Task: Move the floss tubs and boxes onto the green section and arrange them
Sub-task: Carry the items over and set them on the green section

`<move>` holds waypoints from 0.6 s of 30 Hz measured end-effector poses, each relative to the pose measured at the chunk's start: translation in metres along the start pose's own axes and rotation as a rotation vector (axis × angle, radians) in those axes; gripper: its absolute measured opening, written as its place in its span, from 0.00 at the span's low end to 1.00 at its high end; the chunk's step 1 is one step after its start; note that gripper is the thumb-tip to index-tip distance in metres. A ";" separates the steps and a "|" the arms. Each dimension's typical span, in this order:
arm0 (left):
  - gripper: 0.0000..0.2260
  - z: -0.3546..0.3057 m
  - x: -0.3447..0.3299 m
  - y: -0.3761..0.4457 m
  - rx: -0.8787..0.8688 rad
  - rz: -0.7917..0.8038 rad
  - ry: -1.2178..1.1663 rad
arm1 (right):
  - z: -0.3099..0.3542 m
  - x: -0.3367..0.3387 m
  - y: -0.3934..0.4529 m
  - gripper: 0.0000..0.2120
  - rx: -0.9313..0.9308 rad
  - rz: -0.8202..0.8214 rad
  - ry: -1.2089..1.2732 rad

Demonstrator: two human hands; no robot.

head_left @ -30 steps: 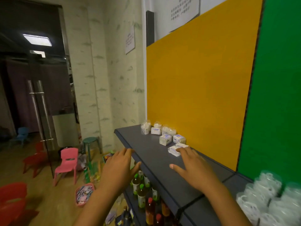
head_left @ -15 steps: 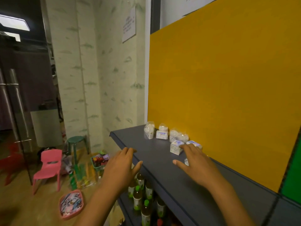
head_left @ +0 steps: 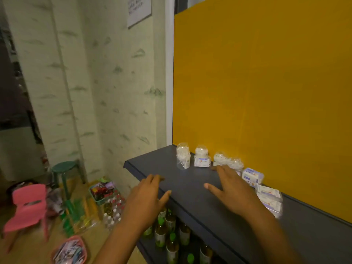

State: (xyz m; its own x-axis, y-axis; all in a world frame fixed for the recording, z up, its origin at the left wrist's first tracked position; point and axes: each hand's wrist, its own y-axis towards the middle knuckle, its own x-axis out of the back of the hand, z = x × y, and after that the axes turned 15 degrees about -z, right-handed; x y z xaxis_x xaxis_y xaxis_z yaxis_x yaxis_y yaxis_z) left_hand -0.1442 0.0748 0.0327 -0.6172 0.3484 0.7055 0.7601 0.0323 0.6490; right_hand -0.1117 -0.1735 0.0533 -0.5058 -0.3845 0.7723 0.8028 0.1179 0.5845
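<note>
Clear floss tubs stand along the back of the dark grey shelf (head_left: 190, 185): one tub (head_left: 183, 158) at the far left, a second tub (head_left: 202, 160) beside it, and more tubs (head_left: 228, 161) to the right. White floss boxes lie further right: one box (head_left: 252, 177) and a stack of boxes (head_left: 269, 199). My right hand (head_left: 231, 189) hovers flat and empty over the shelf, its fingertips close to the right-hand tubs. My left hand (head_left: 146, 197) is spread open at the shelf's front edge. The green section is out of view.
A yellow panel (head_left: 266, 92) backs the shelf. Bottles (head_left: 171, 239) fill the lower shelf. On the floor stand a pink chair (head_left: 28, 206), a green stool (head_left: 64, 168), a green basket (head_left: 103, 191) and a pink basket (head_left: 69, 250).
My view has swung left and nearer; the green panel and the tubs in front of it have left the frame. My right hand has slid left off the boxes toward the tubs.
</note>
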 end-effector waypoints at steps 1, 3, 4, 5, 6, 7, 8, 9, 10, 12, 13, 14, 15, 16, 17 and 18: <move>0.22 0.007 -0.006 0.006 0.001 0.012 -0.021 | 0.002 -0.006 0.006 0.29 -0.006 0.003 -0.003; 0.22 0.022 -0.018 0.022 0.010 0.012 -0.051 | 0.005 -0.020 0.020 0.29 -0.015 0.007 -0.013; 0.21 0.028 -0.024 0.031 0.008 0.003 -0.057 | 0.005 -0.027 0.027 0.30 -0.021 0.006 -0.015; 0.21 0.034 -0.031 0.039 0.001 -0.005 -0.059 | 0.005 -0.034 0.035 0.30 -0.025 -0.001 -0.013; 0.21 0.038 -0.038 0.047 -0.005 -0.008 -0.062 | 0.003 -0.041 0.044 0.30 -0.025 -0.011 -0.010; 0.21 0.041 -0.044 0.055 -0.011 -0.011 -0.068 | 0.001 -0.048 0.052 0.29 -0.024 -0.022 -0.006; 0.21 0.045 -0.051 0.063 -0.017 -0.012 -0.077 | -0.002 -0.056 0.060 0.29 -0.026 -0.033 0.000; 0.21 0.047 -0.058 0.071 -0.019 -0.013 -0.086 | -0.005 -0.063 0.067 0.28 -0.032 -0.039 0.008; 0.21 0.049 -0.065 0.080 -0.017 -0.009 -0.091 | -0.007 -0.070 0.073 0.28 -0.040 -0.039 0.015; 0.22 0.051 -0.078 0.100 -0.032 0.004 -0.086 | -0.014 -0.083 0.087 0.28 -0.047 -0.034 0.019; 0.22 0.052 -0.085 0.111 -0.050 0.014 -0.086 | -0.017 -0.088 0.094 0.28 -0.052 -0.038 0.016; 0.21 0.052 -0.091 0.122 -0.069 0.020 -0.091 | -0.019 -0.091 0.103 0.28 -0.062 -0.043 0.010; 0.21 0.053 -0.096 0.134 -0.087 0.019 -0.097 | -0.022 -0.095 0.111 0.28 -0.070 -0.053 0.003; 0.21 0.054 -0.102 0.146 -0.102 0.012 -0.105 | -0.024 -0.098 0.121 0.28 -0.070 -0.067 -0.007; 0.20 0.055 -0.108 0.157 -0.113 0.003 -0.120 | -0.026 -0.102 0.131 0.27 -0.061 -0.082 -0.016; 0.20 0.057 -0.115 0.166 -0.122 -0.002 -0.137 | -0.029 -0.106 0.138 0.27 -0.054 -0.092 -0.024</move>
State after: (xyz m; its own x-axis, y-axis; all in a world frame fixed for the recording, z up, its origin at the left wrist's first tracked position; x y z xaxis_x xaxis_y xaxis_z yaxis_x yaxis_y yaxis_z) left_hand 0.0645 0.0931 0.0430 -0.5788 0.4730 0.6643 0.7236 -0.0779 0.6858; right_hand 0.0619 -0.1427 0.0455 -0.5852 -0.3695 0.7219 0.7680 0.0332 0.6396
